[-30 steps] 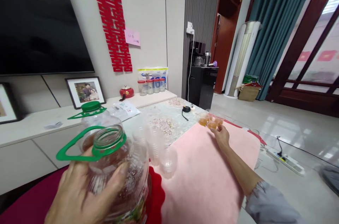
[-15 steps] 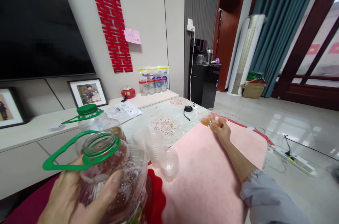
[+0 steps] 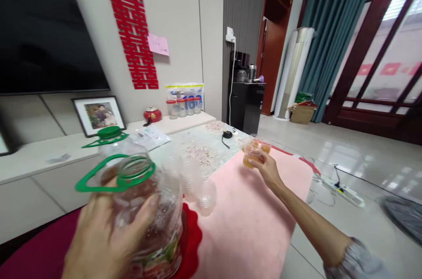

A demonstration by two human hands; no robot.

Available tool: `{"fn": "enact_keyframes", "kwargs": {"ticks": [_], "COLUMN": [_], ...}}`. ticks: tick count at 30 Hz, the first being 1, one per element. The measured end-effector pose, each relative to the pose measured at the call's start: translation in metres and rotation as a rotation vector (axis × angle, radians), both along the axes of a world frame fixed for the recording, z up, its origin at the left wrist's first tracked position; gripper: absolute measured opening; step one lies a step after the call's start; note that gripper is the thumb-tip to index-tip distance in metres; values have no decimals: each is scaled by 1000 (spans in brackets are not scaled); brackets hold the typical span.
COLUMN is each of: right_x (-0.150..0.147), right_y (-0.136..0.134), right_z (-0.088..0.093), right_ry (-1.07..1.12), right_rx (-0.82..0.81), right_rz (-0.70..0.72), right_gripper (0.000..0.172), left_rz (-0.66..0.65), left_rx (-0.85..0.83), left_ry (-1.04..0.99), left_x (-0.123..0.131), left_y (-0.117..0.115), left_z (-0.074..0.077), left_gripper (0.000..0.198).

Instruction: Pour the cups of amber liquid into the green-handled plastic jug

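Observation:
My left hand [image 3: 108, 230] is wrapped round a large clear plastic jug [image 3: 148, 222] with an open mouth and a green ring handle [image 3: 108, 178], near the bottom left. Brownish liquid shows inside it. My right hand [image 3: 267, 169] reaches out over the pink cloth [image 3: 250, 217] and pinches a small clear cup of amber liquid [image 3: 249, 156], lifted a little off the table. Two more filled cups [image 3: 263, 146] stand just behind it. Stacks of empty clear cups [image 3: 194, 182] lie between the jug and my right arm.
A second jug with a green cap [image 3: 110, 135] stands behind the open one. A red mat [image 3: 189, 239] lies under the jug. A patterned tablecloth [image 3: 204, 151], a black cable [image 3: 227, 136], a low white cabinet [image 3: 39, 160] with jars [image 3: 183, 106] and a framed photo [image 3: 98, 114] lie beyond.
My right hand has picked up one amber cup and drawn it back towards me. The left hand keeps its hold on the jug; the view has shifted slightly.

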State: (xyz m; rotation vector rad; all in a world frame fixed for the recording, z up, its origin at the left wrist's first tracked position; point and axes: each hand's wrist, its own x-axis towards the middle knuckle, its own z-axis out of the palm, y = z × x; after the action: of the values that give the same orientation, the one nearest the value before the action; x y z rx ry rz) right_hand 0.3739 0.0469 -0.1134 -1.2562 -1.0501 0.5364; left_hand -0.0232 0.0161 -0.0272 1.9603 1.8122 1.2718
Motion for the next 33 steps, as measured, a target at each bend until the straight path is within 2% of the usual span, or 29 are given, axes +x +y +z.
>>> {"fn": "enact_keyframes", "kwargs": {"ticks": [1, 3, 5, 12, 16, 19, 23, 33], "right_x": [-11, -35, -59, -137, -166, -177, -183, -188], "right_y": [-2, -5, -6, -2, 5, 11, 17, 23], "right_z": [9, 29, 48, 112, 137, 151, 164, 178], "right_ry": [9, 24, 30, -38, -160, -252, -399, -798], "right_rx": [12, 29, 44, 111, 204, 269, 365, 586], "right_rz": [44, 113, 177, 465, 516, 528, 525, 394], "right_gripper": [55, 55, 56, 63, 57, 53, 47, 40], "left_rz": [-23, -38, -58, -20, -19, -19, -5, 1], "left_rx": [-36, 35, 3, -40, -56, -52, -34, -3], "left_ry": [-21, -67, -83, -101, -116, -131, -137, -133], "left_x": [2, 7, 13, 22, 22, 24, 25, 24], "left_y": [-1, -5, -8, -17, -19, -19, -18, -18], "left_z": [3, 8, 14, 27, 30, 30, 27, 26], "left_gripper": [48, 53, 54, 53, 57, 58, 50, 34]}}
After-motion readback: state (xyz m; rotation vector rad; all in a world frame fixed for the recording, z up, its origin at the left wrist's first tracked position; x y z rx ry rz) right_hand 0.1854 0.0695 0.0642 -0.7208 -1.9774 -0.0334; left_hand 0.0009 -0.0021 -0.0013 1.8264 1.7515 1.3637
